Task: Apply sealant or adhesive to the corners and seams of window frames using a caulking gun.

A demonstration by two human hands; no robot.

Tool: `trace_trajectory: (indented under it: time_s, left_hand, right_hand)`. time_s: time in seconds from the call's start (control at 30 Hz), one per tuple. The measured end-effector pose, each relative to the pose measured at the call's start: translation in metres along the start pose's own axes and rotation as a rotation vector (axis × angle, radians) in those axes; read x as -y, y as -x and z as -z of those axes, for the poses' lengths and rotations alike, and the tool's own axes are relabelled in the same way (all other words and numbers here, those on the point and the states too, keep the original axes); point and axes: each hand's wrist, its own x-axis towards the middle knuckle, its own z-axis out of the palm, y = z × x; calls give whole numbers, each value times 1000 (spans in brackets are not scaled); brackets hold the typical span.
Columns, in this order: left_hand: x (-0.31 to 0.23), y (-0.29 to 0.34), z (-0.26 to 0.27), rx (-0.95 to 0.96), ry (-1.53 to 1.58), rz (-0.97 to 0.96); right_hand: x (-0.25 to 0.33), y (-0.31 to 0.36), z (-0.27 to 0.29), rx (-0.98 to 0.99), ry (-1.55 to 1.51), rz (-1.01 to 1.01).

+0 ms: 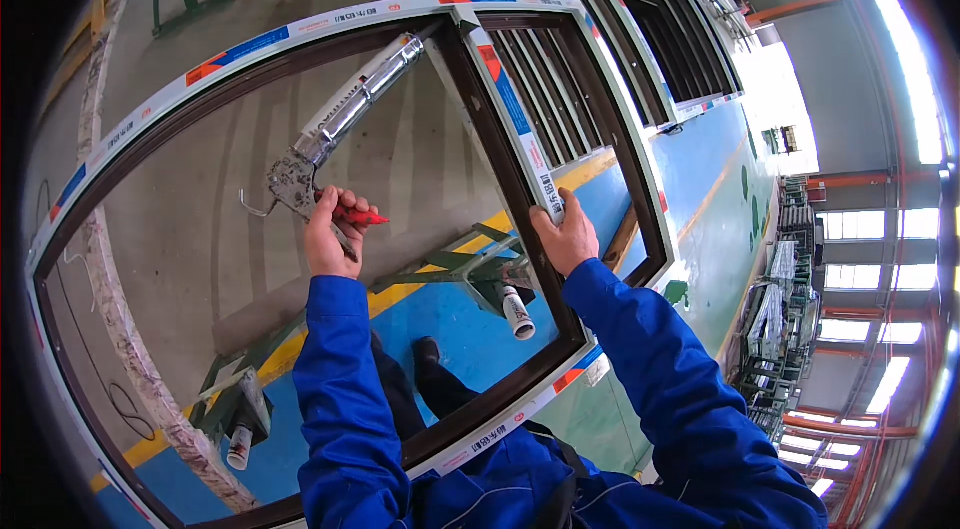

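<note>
My left hand [338, 229] is closed around the handle of a caulking gun [362, 99] loaded with a silvery tube. The gun slants up and to the right. Its nozzle end reaches the far inner corner of a large dark brown window frame [462, 79], where the crossbar meets the far rail. A small red pointed thing [362, 216], its kind unclear, sticks out of the same hand. My right hand [567, 231] grips the crossbar, thumb and fingers on either side of it. Printed protective film covers the frame's outer faces.
Green metal stands with white rolls [518, 314] at their ends are under the frame. A long pale beam [110, 279] runs beneath its left side. More frames [650, 39] are stacked at the far right. My dark shoe [427, 351] shows on the blue floor.
</note>
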Motion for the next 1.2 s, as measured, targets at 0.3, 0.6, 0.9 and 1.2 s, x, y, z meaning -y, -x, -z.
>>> trace_trajectory:
  time_s: [0.3, 0.6, 0.9, 1.2]
  left_hand:
    - [-1, 4, 7, 12, -60, -1]
    - [1, 0, 3, -8, -17, 13]
    - [-10, 4, -15, -13, -80, 3]
    - [-22, 13, -38, -77, -180, -11]
  right_hand:
    - [-6, -2, -2, -31, 9, 23]
    - [-8, -5, -6, -28, 4, 34]
    - [-6, -2, -2, -41, 2, 35]
    - [-4, -1, -2, -49, 20, 52]
